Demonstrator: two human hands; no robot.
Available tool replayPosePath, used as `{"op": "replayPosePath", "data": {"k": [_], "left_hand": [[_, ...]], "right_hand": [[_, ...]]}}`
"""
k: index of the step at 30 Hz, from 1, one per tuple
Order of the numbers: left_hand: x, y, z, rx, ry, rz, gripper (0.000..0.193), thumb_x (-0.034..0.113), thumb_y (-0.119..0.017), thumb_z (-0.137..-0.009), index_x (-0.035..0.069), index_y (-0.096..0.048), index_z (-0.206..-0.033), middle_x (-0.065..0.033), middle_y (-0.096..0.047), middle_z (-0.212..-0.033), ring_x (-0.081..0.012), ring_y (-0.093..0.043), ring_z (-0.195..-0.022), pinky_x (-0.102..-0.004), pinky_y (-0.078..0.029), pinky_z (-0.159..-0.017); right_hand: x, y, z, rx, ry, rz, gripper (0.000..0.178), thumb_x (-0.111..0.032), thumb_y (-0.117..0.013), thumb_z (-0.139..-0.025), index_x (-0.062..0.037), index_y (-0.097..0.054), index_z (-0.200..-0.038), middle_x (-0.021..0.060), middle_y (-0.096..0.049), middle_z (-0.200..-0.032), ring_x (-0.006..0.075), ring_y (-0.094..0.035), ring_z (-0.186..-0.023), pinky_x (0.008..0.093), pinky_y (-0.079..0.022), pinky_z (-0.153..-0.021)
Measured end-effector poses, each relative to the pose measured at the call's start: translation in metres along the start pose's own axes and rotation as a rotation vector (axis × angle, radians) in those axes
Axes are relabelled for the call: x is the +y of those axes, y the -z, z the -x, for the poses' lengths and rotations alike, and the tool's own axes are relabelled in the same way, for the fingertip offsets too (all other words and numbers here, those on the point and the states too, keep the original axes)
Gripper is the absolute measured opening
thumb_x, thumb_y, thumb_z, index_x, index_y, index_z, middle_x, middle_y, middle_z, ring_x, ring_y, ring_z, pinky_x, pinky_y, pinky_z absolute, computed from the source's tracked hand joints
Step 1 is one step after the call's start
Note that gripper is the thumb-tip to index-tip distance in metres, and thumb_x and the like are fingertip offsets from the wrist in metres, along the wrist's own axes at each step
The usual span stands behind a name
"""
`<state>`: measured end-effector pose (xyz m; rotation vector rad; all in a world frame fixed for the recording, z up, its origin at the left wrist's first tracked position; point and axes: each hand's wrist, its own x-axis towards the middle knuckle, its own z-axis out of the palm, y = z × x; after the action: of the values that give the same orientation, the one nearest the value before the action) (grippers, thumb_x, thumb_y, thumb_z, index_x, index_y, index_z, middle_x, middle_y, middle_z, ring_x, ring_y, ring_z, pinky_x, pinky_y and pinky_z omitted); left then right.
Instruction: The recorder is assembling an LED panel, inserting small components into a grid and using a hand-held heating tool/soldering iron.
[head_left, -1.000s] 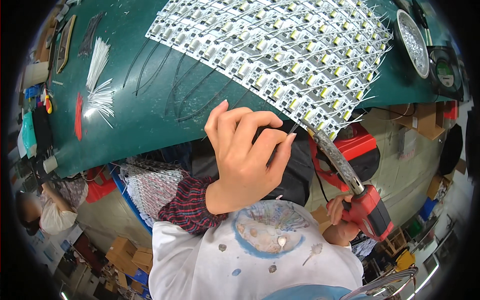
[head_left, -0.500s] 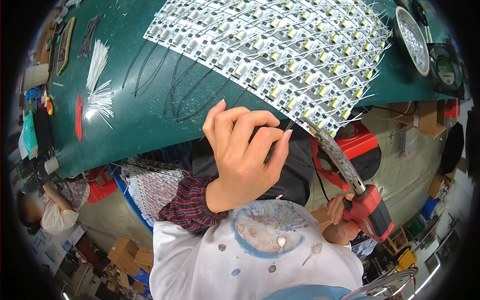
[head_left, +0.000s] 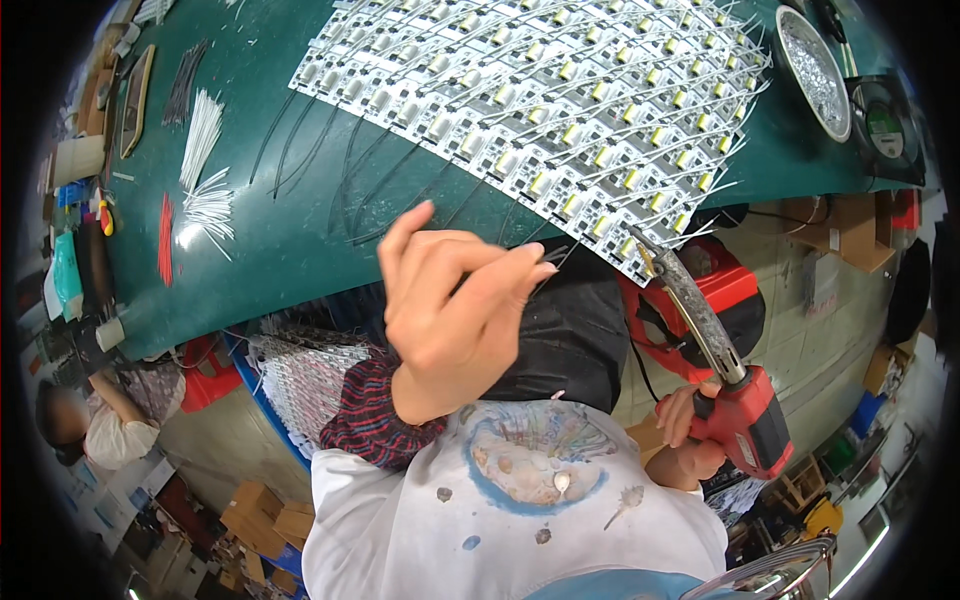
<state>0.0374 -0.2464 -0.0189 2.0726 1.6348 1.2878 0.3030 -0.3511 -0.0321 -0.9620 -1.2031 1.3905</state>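
A large sheet of white circuit boards (head_left: 520, 150) with rows of yellow and silver parts lies slanted on the green table, its near corner over the front edge. Thin white and black wires stand out from it. My left hand (head_left: 455, 310) hovers just off the sheet's near edge, thumb and index finger pinched on short dark wires (head_left: 557, 258). My right hand (head_left: 690, 440) is wrapped round the handle of a red and black soldering gun (head_left: 745, 425). Its long metal tube reaches up to the sheet's near corner, where the tip touches or nearly touches the boards.
Bundles of black (head_left: 184, 82), white (head_left: 202, 138) and red wires (head_left: 165, 240) lie on the left of the table (head_left: 300, 240). A metal bowl (head_left: 845, 120) of silvery bits stands at the right. Below are a red stool (head_left: 725, 285) and a blue-rimmed bin of boards (head_left: 300, 385); another person (head_left: 115, 420) sits far left.
My left hand has drawn back left from the sheet's edge with the dark wires in its fingers. The soldering gun has shifted slightly right and down, its tip staying at the near corner.
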Motion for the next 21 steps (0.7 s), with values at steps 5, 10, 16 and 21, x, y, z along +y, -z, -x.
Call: {"op": "replayPosePath", "data": {"k": [5,10,16,21], "left_hand": [[0.020,-0.005,-0.005,-0.082,0.035,0.074,0.015,0.004,-0.078,-0.064,0.007,-0.067,-0.074,-0.0016,-0.057,-0.066,-0.0188,-0.054,-0.066,-0.0434,-0.038,-0.090],[0.020,-0.021,-0.001,-0.094,0.025,0.027,0.013,0.007,-0.077,-0.067,0.008,-0.064,-0.069,-0.0009,-0.054,-0.064,-0.0196,-0.052,-0.069,-0.0422,-0.034,-0.088],[0.023,-0.025,0.001,-0.097,0.012,-0.025,0.013,0.005,-0.075,-0.068,0.008,-0.062,-0.068,0.0001,-0.052,-0.062,-0.0193,-0.051,-0.068,-0.0430,-0.034,-0.089],[0.024,-0.028,0.001,-0.097,0.006,-0.023,0.014,0.004,-0.075,-0.068,0.008,-0.062,-0.068,0.0004,-0.052,-0.062,-0.0190,-0.051,-0.068,-0.0431,-0.034,-0.089]], "right_hand": [[0.009,0.014,0.000,-0.106,0.056,-0.169,0.083,-0.063,-0.059,-0.080,0.0018,-0.040,-0.128,-0.0002,-0.048,-0.051,0.0137,-0.045,-0.043,0.0272,-0.037,-0.045],[-0.002,-0.007,0.014,0.163,0.014,-0.081,0.081,-0.062,-0.060,-0.080,0.0014,-0.042,-0.127,-0.0011,-0.048,-0.050,0.0133,-0.045,-0.043,0.0269,-0.037,-0.044],[0.000,0.018,0.019,-0.052,-0.040,-0.006,0.072,-0.059,-0.062,-0.080,0.0009,-0.045,-0.115,-0.0006,-0.049,-0.052,0.0126,-0.046,-0.043,0.0264,-0.037,-0.044],[-0.007,0.000,0.019,0.140,-0.100,-0.108,0.051,-0.043,-0.072,-0.079,-0.0015,-0.043,-0.073,0.0055,-0.049,-0.057,0.0139,-0.046,-0.044,0.0265,-0.034,-0.042]]}}
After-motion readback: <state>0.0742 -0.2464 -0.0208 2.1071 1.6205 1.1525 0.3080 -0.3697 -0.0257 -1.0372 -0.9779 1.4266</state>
